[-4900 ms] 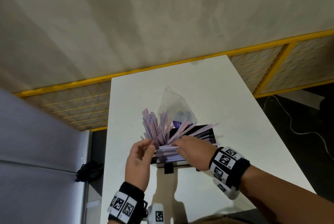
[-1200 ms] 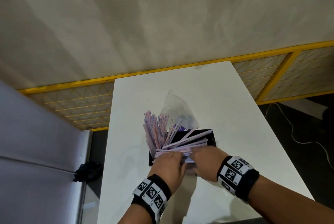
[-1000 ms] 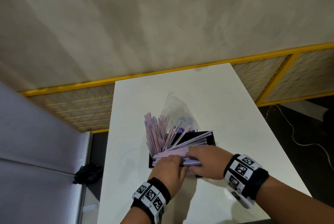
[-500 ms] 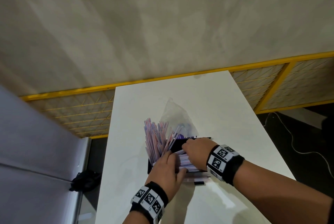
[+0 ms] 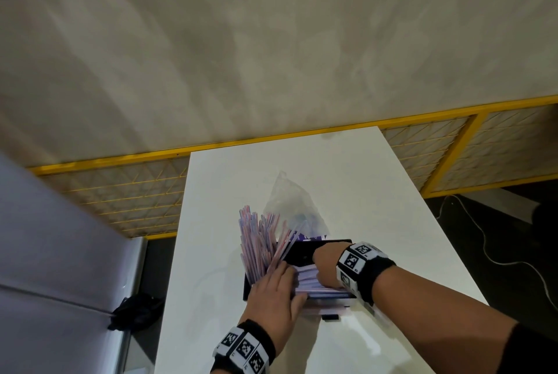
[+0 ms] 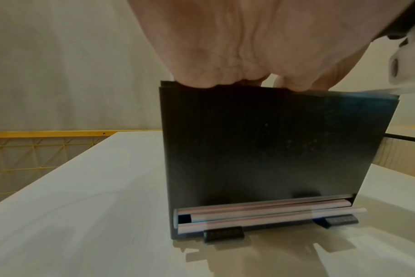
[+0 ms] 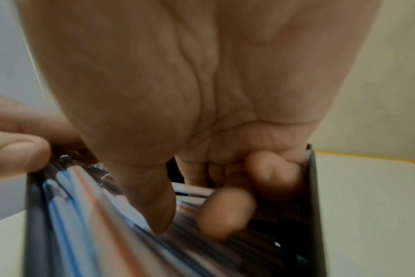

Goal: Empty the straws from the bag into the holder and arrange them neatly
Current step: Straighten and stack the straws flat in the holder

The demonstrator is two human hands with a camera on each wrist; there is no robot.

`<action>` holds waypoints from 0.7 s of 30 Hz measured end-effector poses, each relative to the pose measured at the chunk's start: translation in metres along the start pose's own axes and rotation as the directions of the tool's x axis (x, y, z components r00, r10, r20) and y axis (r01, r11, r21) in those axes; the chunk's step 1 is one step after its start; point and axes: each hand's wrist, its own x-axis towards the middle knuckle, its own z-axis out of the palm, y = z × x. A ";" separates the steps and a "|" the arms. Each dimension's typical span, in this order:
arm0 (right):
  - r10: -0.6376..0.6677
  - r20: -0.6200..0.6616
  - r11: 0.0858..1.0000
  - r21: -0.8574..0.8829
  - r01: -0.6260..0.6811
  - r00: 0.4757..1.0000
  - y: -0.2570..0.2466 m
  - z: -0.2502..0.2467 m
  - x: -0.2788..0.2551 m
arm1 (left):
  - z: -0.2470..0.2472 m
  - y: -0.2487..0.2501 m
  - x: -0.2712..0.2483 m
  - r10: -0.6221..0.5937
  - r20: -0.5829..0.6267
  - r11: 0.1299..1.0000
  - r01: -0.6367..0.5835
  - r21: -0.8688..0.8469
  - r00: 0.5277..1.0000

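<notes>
Reaching deeper — right hand (image 5: 324,265) (formerly above) among straws (image 5: 314,281)

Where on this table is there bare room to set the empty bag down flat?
The white table is bare right of the black holder out to its right edge, bare along the far end by the yellow rail, and bare in the strip left of the straws. It is crowded at the holder, where the left hand, right hand and plastic bag bunch together.

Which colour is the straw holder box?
Black; the holder shows best in the left wrist view.
</notes>
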 end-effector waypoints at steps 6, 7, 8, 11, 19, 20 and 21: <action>-0.094 -0.038 0.995 -0.046 0.092 0.995 -0.011 -0.010 -0.018 | 0.003 0.000 0.000 -0.014 -0.022 1.000 0.014 -0.004 1.000; -0.109 -0.037 0.993 -0.058 0.107 0.993 -0.013 -0.012 -0.022 | 0.004 -0.001 -0.001 -0.011 -0.027 1.000 0.011 -0.006 1.000; -0.123 -0.039 0.990 -0.070 0.120 0.992 -0.015 -0.013 -0.028 | 0.005 -0.001 -0.001 -0.011 -0.030 1.000 0.010 -0.005 0.999; -0.161 -0.055 0.983 -0.101 0.155 0.985 -0.018 -0.014 -0.048 | 0.008 -0.003 -0.001 -0.007 -0.057 1.000 0.007 0.002 0.998; -0.169 -0.131 0.985 0.006 0.172 0.977 -0.008 -0.029 -0.077 | -0.003 -0.001 -0.001 -0.010 -0.093 0.978 -0.010 -0.207 0.996; -0.174 -0.142 0.983 0.040 0.181 0.974 -0.006 -0.031 -0.078 | -0.006 -0.001 -0.002 -0.014 -0.102 0.967 -0.012 -0.253 0.995; -0.174 -0.153 0.980 0.068 0.186 0.973 -0.004 -0.031 -0.080 | -0.009 -0.001 -0.002 -0.020 -0.114 0.961 -0.013 -0.276 0.993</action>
